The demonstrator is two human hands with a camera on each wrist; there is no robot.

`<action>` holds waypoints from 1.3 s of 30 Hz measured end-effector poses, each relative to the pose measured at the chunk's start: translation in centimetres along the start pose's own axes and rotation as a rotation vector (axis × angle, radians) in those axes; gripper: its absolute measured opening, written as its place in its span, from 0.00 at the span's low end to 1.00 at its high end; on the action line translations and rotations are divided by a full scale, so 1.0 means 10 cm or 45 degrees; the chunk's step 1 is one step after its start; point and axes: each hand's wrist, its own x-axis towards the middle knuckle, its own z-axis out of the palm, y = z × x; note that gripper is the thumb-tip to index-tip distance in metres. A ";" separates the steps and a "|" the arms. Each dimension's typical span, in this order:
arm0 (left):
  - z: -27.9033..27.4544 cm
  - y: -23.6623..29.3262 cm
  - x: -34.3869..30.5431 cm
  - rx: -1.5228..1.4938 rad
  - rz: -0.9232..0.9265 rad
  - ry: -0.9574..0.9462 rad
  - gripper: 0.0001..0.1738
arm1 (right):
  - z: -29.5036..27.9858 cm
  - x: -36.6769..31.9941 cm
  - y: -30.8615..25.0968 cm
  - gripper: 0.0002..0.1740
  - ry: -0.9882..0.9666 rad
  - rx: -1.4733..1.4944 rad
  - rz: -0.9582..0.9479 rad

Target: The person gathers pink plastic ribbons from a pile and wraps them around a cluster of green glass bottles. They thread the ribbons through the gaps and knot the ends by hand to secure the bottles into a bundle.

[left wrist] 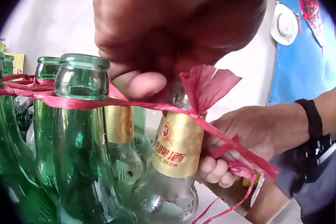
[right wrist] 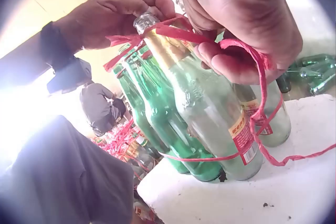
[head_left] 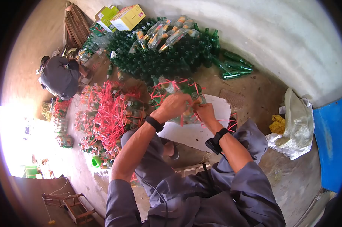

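Note:
A bundle of green and clear glass beer bottles (head_left: 190,89) stands upright on a white board (head_left: 216,104), with red plastic twine (right wrist: 231,159) around the necks and lower down. My left hand (head_left: 174,107) curls its fingers at the twine beside the neck of a clear bottle with gold foil (left wrist: 177,145); its palm hides part of the grip. Close against that same neck, my right hand (head_left: 207,113) holds a length of the red twine in curled fingers, and a loose end trails onto the board. A knotted tuft of twine (left wrist: 207,90) sticks up at the foil.
Many green bottles (head_left: 159,64) stand massed by the wall, with labelled bottles lying on top. Red-tied bundles (head_left: 106,113) fill the floor at left, where another person (head_left: 59,75) crouches. Loose bottles (head_left: 235,68) lie at right, near a whitish sack (head_left: 295,121) and blue panel (head_left: 331,140).

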 end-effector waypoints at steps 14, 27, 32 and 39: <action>-0.12 0.17 0.07 0.200 0.032 -0.179 0.06 | 0.06 -0.09 -0.25 0.27 0.037 -0.178 0.180; 0.01 -0.17 0.15 0.135 -0.121 -0.139 0.19 | 0.09 0.14 0.25 0.20 0.183 -0.304 -0.174; -0.06 -0.05 0.26 0.263 -0.265 -0.556 0.19 | 0.09 -0.06 -0.08 0.24 0.224 -0.569 0.051; -0.05 -0.01 0.26 0.281 -0.274 -0.474 0.18 | 0.09 -0.07 -0.08 0.28 0.191 -0.531 0.091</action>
